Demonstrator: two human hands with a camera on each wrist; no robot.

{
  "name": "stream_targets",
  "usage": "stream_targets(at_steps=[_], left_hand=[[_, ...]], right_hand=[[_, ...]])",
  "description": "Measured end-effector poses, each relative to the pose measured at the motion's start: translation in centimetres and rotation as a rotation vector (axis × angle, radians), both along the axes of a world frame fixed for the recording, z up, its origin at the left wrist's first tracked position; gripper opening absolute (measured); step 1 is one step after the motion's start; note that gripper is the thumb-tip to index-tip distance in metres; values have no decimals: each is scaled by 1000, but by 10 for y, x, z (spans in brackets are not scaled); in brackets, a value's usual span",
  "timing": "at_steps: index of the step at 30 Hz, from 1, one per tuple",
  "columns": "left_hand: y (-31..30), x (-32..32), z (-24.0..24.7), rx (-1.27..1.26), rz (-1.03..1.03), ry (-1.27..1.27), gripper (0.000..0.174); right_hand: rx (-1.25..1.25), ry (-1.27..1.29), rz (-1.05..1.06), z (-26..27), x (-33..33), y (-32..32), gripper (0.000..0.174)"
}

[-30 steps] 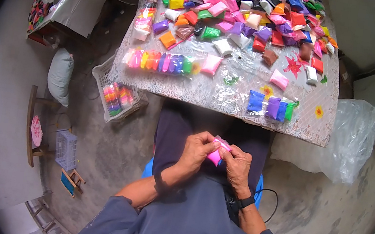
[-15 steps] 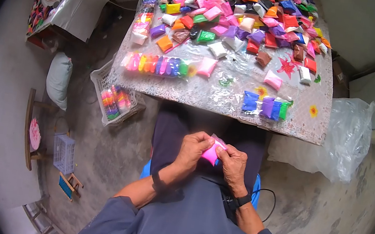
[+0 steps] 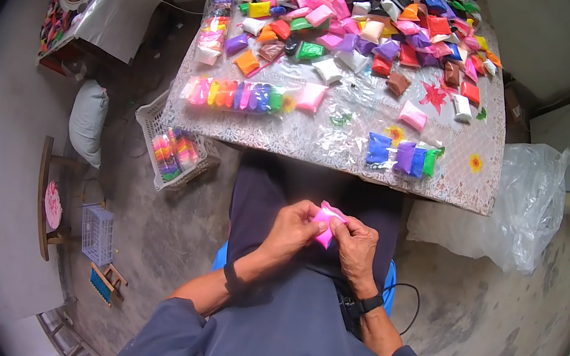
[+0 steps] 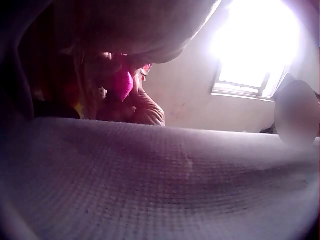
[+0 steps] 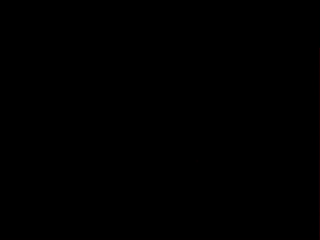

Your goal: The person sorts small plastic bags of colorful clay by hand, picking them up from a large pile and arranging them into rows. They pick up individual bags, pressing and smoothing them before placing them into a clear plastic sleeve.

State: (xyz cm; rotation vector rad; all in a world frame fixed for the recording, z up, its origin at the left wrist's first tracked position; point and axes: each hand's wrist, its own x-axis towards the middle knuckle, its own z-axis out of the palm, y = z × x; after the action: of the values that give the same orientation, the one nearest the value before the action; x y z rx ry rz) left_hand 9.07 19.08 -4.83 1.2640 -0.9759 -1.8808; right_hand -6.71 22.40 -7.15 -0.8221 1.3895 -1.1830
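Over the person's lap, both hands pinch a small bright pink packet (image 3: 324,238) with a clear plastic wrapper. The left hand (image 3: 290,227) grips its left side, thumb on top. From the other side the right hand (image 3: 357,249) holds it, thumb pressed on its face. In the left wrist view the pink packet (image 4: 121,85) shows low between dark, partly hidden fingers. The right wrist view is black. Ahead of the hands, a clear bag with blue, purple and green packets (image 3: 404,157) lies near the table's front edge.
A large heap of coloured packets (image 3: 368,14) covers the back of the table (image 3: 233,130). A filled clear sleeve of packets (image 3: 233,94) lies at front left. A white basket (image 3: 182,176) stands on the floor at left, and clear plastic sheeting (image 3: 515,212) hangs at right.
The pink packet has turned and been bunched a little between the fingers, both hands keeping their grip. The view has shifted slightly.
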Motion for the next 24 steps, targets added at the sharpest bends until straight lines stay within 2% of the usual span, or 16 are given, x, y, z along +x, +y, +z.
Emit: stream_targets(at_steps=[5, 12, 14, 24], left_hand=[[-4, -9, -1, -14, 69, -71, 7], [-4, -6, -8, -22, 47, -120, 9], [-1, -10, -9, -5, 114, 63, 11], [-3, -13, -9, -68, 150, 80, 12]], right_hand=[[4, -24, -31, 14, 2, -5, 15], [1, 8, -15, 12, 2, -7, 18], [-2, -24, -32, 8, 1, -6, 17], [-43, 11, -46, 13, 8, 0, 15]])
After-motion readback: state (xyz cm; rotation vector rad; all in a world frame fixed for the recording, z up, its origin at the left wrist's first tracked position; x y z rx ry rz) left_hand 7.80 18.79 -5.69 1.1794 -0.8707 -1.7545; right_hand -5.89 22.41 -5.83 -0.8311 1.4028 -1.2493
